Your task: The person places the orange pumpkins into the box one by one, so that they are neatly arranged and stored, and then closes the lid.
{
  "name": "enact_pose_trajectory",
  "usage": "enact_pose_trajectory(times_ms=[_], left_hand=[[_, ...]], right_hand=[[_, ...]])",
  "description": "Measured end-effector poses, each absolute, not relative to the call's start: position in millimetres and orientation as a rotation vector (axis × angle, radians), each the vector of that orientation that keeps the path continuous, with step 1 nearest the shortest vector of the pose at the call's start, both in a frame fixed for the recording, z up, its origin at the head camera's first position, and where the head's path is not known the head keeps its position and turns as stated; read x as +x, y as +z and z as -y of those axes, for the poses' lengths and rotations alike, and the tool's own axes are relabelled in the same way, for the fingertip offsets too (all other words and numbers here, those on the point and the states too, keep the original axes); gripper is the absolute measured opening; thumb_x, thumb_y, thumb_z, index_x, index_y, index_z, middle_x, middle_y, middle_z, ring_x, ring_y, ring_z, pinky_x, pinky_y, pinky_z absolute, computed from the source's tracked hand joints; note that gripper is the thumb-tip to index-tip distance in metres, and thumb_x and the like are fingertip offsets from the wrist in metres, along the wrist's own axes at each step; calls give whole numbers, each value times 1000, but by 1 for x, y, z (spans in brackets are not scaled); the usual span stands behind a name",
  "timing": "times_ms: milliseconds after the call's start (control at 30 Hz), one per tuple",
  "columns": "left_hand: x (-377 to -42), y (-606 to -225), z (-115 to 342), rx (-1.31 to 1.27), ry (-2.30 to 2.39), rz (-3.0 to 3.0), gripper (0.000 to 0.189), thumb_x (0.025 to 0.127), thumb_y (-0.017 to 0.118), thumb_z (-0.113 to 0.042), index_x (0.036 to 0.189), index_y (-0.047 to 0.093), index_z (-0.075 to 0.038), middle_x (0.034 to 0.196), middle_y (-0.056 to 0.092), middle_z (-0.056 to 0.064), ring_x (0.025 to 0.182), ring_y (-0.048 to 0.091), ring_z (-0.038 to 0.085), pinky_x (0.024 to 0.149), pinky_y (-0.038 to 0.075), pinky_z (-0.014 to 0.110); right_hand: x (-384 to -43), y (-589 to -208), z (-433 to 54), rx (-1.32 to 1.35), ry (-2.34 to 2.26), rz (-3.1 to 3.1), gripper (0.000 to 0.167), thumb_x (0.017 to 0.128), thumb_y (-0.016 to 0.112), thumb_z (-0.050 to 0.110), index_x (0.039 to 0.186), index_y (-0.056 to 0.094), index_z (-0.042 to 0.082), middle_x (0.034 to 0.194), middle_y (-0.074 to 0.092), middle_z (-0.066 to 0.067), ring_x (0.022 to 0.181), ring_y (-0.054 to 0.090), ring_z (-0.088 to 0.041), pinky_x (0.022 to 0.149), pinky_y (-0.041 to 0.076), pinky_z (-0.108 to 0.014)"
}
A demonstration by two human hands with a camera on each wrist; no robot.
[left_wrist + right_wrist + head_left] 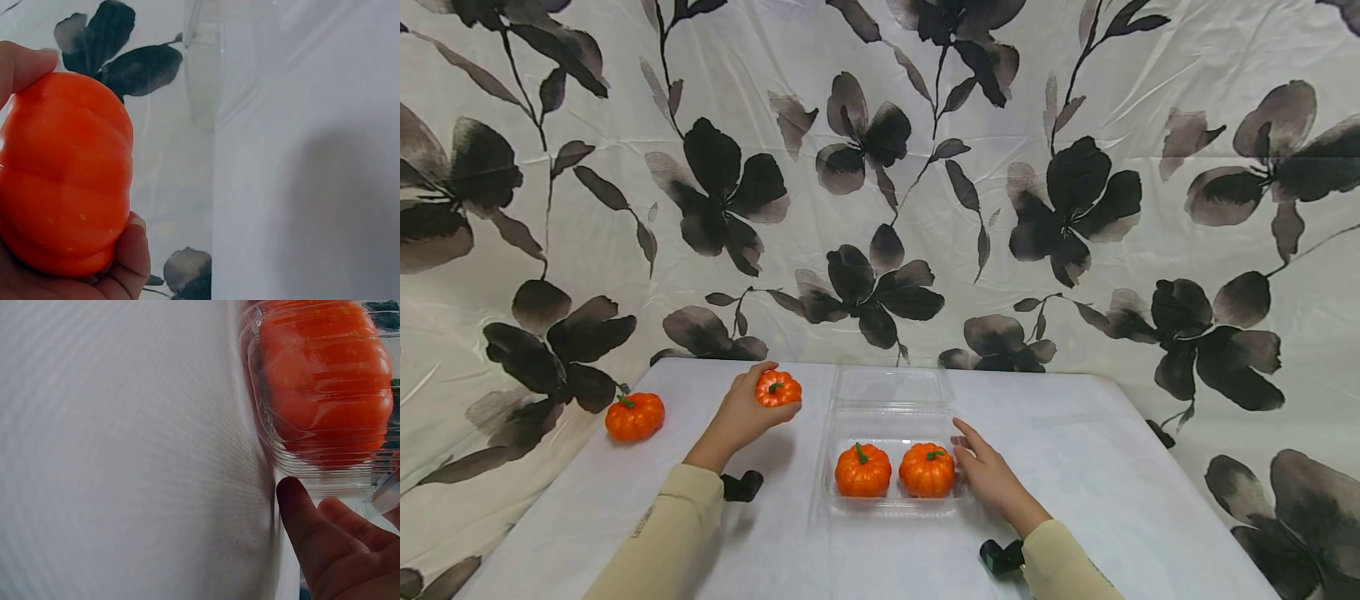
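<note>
My left hand (743, 421) grips a small orange pumpkin (778, 388) between thumb and fingers, raised over the table left of a clear plastic clamshell box (891, 423). The left wrist view shows this pumpkin (65, 175) up close, a fingertip at each end. Two more orange pumpkins, a left one (862, 471) and a right one (927, 471), sit side by side in the box's near half. My right hand (992, 479) rests its fairly straight fingers against the box's right side. In the right wrist view, fingertips lie right at the ribbed wall (331, 478), below the pumpkin inside.
Another orange pumpkin (635, 417) lies at the table's left edge. The box's lid (891, 387) stands open toward the back. A white cloth covers the table (1075, 450), and a flower-patterned curtain (865, 208) hangs right behind it.
</note>
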State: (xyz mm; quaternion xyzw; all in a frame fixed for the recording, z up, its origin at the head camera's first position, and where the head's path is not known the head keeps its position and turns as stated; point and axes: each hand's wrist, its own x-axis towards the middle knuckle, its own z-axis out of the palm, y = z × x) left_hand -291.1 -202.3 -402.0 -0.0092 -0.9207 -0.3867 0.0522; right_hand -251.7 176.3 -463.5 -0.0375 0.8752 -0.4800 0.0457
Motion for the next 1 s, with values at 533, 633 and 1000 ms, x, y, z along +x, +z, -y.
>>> enact_pose_trajectory(times_ms=[533,633,1000], left_hand=[[-289,-392,192,-136,-1615,2753,53,99,27,-27,150,30,-13,150,32,18,129,39,37,106,41,53],[-290,-392,191,-152,-1637,2750,55,97,22,-22,151,30,-15,151,31,18,130,37,36,106,40,54],[-290,-394,185,-198,-1667,2735,51,99,27,-19,149,36,-21,154,32,13,133,37,36,110,36,55]], right_hand=[[-251,-465,-175,-105,-1473,-2662,52,102,42,26,153,30,23,144,50,-15,122,56,-35,101,45,-57],[-251,-465,-175,-102,-1478,-2660,52,102,42,26,153,30,23,144,50,-15,123,56,-35,101,45,-57],[-252,-465,-176,-100,-1466,-2675,51,103,41,27,153,30,23,143,50,-16,120,57,-35,99,48,-55]])
